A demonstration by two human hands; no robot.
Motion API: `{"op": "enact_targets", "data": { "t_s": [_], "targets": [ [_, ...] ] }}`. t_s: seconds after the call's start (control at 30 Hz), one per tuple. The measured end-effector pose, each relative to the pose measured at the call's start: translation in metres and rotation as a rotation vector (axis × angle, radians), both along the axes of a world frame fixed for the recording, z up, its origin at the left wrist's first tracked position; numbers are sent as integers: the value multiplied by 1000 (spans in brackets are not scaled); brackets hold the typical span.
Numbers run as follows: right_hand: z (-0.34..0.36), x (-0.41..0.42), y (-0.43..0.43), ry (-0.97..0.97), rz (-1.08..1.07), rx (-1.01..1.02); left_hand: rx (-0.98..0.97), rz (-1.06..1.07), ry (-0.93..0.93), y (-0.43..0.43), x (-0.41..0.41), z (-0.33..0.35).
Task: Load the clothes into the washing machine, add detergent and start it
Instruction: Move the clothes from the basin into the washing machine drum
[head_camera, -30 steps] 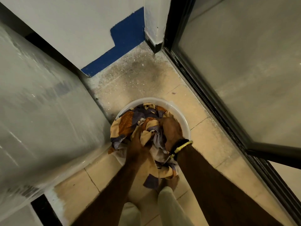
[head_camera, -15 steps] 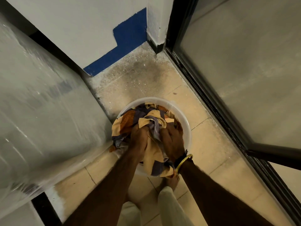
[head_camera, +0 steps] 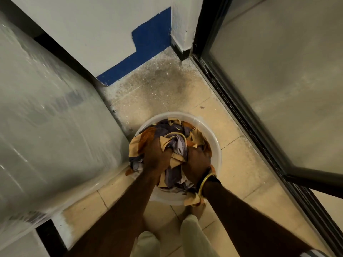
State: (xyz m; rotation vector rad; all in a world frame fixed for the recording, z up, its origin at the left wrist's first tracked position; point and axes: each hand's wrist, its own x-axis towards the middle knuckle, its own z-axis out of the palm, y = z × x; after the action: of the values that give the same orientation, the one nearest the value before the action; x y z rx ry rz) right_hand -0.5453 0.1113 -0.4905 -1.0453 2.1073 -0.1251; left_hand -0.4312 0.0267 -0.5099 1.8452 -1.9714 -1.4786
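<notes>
A white plastic basin stands on the tiled floor, filled with patterned clothes in yellow, orange and purple. My left hand grips a bunch of the cloth on the left side of the pile. My right hand, with a gold bangle and dark band at the wrist, grips the cloth on the right side. Some fabric hangs over the basin's near rim. The grey wrapped appliance at the left may be the washing machine; its door and controls are out of view.
A glass door with a black frame runs along the right. A white wall with a blue painted patch closes the far end. My legs in pale trousers are just below the basin.
Both hands have shifted forward over the pile and gathered the cloth tighter. The fabric that hung low over the near rim has been drawn up.
</notes>
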Motion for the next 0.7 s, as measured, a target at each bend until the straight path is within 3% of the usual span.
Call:
{"op": "enact_targets", "data": {
  "t_s": [0.1, 0.37, 0.5, 0.7],
  "targets": [
    [-11, -8, -5, 25, 80, 40, -112, -169, -201, -5, 11, -11],
    [-60, -10, 11, -163, -38, -68, 459, 42, -79, -20, 11, -54],
    [-54, -8, 15, -213, -51, 7, 678, 171, -18, -23, 15, -51],
    [-46, 1, 14, -150, -72, -67, 601, 163, -61, -11, 17, -46]
  ]
}}
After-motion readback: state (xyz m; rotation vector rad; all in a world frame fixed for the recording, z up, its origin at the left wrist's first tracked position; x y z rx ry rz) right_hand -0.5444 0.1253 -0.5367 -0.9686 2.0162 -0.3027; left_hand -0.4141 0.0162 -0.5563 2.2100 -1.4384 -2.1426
